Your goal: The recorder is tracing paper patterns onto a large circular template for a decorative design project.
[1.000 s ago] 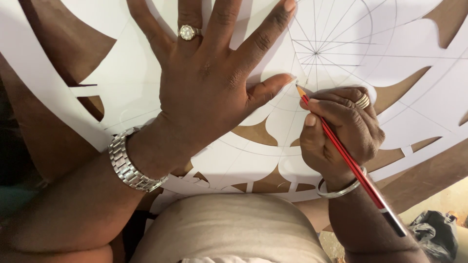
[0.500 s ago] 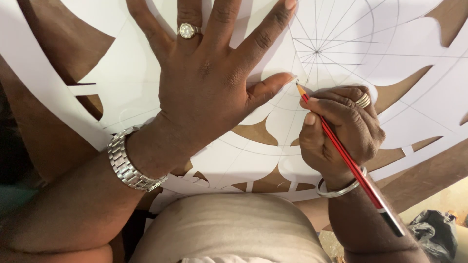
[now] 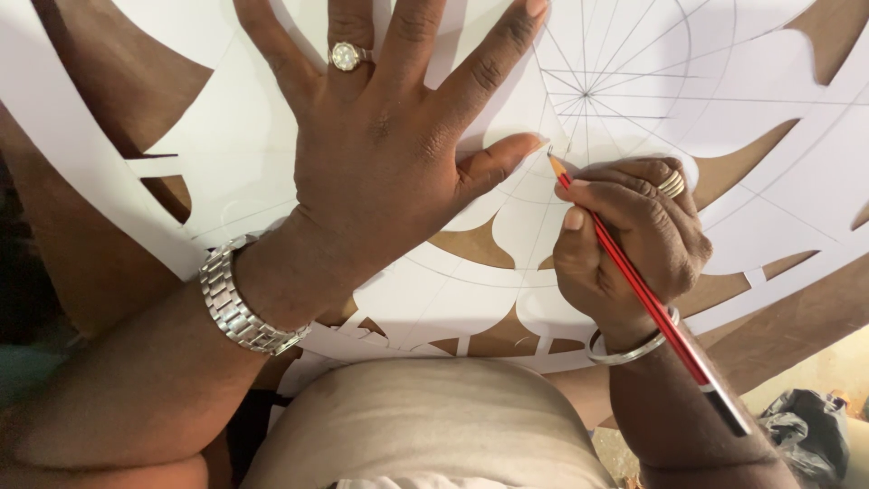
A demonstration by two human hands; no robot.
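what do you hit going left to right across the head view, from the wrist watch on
silver wristwatch → left hand flat on the white cut-paper stencil → red pencil tip → right hand → black bag

Change record, head view: almost nothing altered. Tip of red pencil (image 3: pixel 634 276) a trace nearer the thumb of left hand (image 3: pixel 389 172) than one second ago. Right hand (image 3: pixel 634 240) edged very slightly leftward over white paper stencil (image 3: pixel 778 181). No other shift discernible between pictures.
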